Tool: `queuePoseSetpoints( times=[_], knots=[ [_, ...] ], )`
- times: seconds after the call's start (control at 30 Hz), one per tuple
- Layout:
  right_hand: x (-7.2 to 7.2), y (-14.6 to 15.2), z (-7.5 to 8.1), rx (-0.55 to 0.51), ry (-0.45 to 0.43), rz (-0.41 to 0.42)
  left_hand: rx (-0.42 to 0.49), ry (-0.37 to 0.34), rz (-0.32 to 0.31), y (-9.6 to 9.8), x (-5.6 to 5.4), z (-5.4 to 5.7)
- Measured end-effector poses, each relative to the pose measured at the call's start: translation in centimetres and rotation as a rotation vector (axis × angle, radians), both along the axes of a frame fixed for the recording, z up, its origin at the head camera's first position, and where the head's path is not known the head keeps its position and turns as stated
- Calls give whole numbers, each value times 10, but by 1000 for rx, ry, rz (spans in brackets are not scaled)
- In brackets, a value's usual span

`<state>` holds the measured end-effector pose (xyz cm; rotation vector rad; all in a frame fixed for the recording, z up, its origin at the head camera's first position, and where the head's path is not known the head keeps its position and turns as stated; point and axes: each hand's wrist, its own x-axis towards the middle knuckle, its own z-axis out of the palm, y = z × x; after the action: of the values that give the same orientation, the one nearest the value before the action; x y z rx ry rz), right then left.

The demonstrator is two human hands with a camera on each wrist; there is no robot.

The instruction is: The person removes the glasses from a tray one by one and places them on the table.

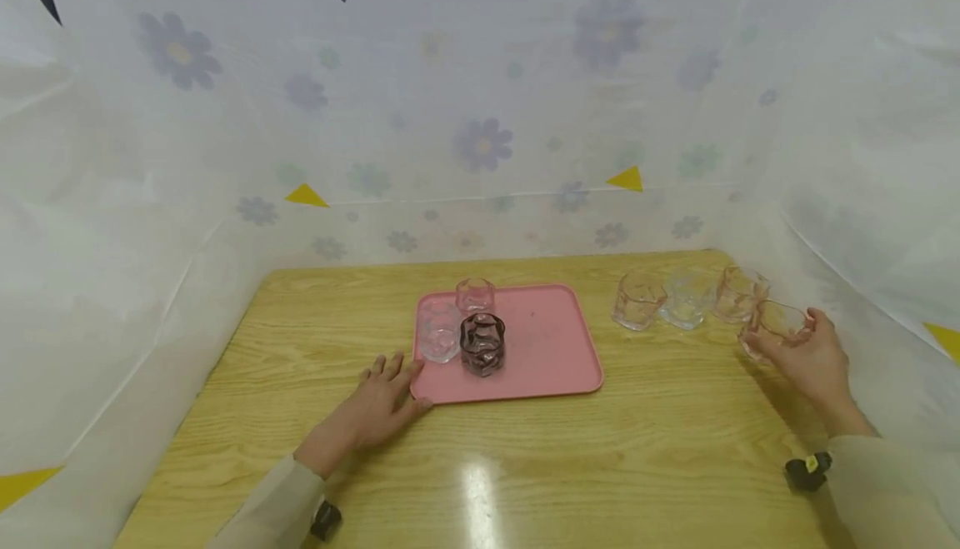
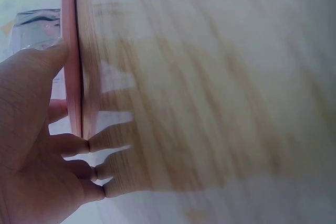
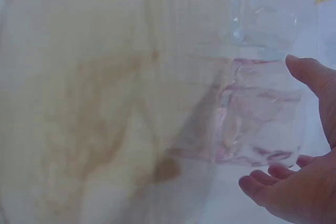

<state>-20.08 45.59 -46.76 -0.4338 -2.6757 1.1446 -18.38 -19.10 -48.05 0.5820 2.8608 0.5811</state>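
Note:
At the right end of the row, my right hand [image 1: 810, 366] holds a pinkish glass [image 1: 780, 317] between thumb and fingers. In the right wrist view, the thumb and fingertips lie on opposite sides of pinkish glass [image 3: 260, 124]. My left hand [image 1: 378, 407] rests with extended fingers at the near left corner of the pink tray [image 1: 543, 357]. Its thumb lies against the tray's edge [image 2: 71, 77] in the left wrist view. On the tray's left half stand a dark tinted glass [image 1: 482, 345], clear glassware [image 1: 438, 345] and a pink glass [image 1: 476, 295] at the back.
Left of the right hand, a pinkish glass [image 1: 738, 295], a clear glass [image 1: 686, 299] and another pinkish glass [image 1: 638, 301] stand in a row near the back right of the wooden table [image 1: 600, 466]. A white patterned cloth [image 1: 480, 99] encloses the back and sides.

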Motion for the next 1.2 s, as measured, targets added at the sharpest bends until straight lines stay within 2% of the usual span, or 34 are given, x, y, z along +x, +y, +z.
queuePoseSetpoints(
  times=[0.17,0.3,0.37,0.63,0.7,0.87,1.2],
  knots=[
    [-4,-19,13,62,139,-15,-1,4,1,-1,0,-1],
    [-6,-42,28,82,203,-10,5,4,0,-2,0,-3],
    [-6,-55,35,80,208,21,3,1,2,-2,-1,-3],
    [-6,-115,51,78,210,230,0,9,-2,-1,-1,-4],
    [-8,-130,53,88,221,277,3,10,-3,-1,-1,-4],
    [-11,-162,49,19,241,388,1,10,-3,-2,-2,-5],
    [-20,-219,37,-71,204,530,4,10,2,-1,-1,-5]
  ],
)
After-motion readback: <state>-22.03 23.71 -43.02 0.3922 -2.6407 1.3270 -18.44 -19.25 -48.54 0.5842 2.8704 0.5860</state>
